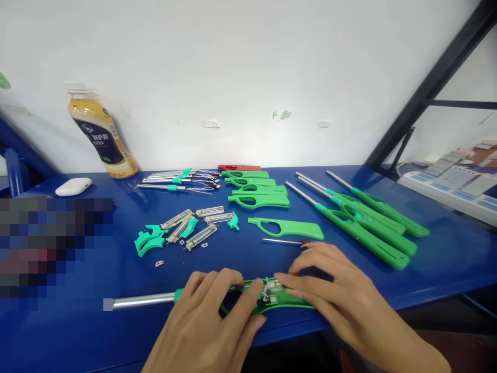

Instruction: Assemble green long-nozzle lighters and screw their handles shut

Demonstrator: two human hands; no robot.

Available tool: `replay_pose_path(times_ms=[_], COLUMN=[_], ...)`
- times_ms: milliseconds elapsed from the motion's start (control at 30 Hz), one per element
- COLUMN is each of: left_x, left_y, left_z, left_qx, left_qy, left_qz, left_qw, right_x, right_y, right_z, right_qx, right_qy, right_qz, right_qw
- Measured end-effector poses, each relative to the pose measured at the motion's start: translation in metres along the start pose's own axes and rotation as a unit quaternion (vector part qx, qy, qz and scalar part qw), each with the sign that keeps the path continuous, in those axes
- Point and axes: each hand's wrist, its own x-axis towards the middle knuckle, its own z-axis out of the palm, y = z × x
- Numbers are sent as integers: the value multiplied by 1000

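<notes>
An opened green utility lighter [285, 299] lies across the front of the table, its long metal barrel [143, 300] pointing left. My left hand [215, 316] is closed around its trigger end, fingertips by the wires [266, 296]. My right hand [334, 285] grips the handle half, with thumb and fingers on the clear fuel tank [275, 285] seated inside. The tank is partly hidden under those fingers. Just beyond my right hand lies a thin screwdriver [281, 241], its handle end partly covered by the fingers.
Behind lie loose clear tanks [202, 236], teal triggers [150, 242], wired barrels [176, 181] and green handle shells [287, 228]. Several whole green lighters [361, 228] lie at right. A drink bottle [103, 134] and a white case [73, 186] stand near the wall. The table's front edge [287, 334] is close.
</notes>
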Motion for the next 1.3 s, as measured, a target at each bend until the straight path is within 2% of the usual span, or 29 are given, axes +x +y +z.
replay_pose_path(times_ms=[500,733,967,1300], left_x=[2,2,2,3], left_y=[-2,-2,-4,-2], left_z=[-1,-3,0,1], left_qx=[-31,-27,-40,-18], left_qy=[-22,-32,-26,-40], left_qz=[-2,-5,-5,2], left_qw=[999,999,999,999], right_x=[0,5,2,3], right_y=[3,2,1,1], right_z=[1,-7,-2,-4], right_qx=[42,32,36,13], right_qy=[20,-20,7,1], right_qz=[-1,-15,-8,-6], right_qw=[999,999,999,1000])
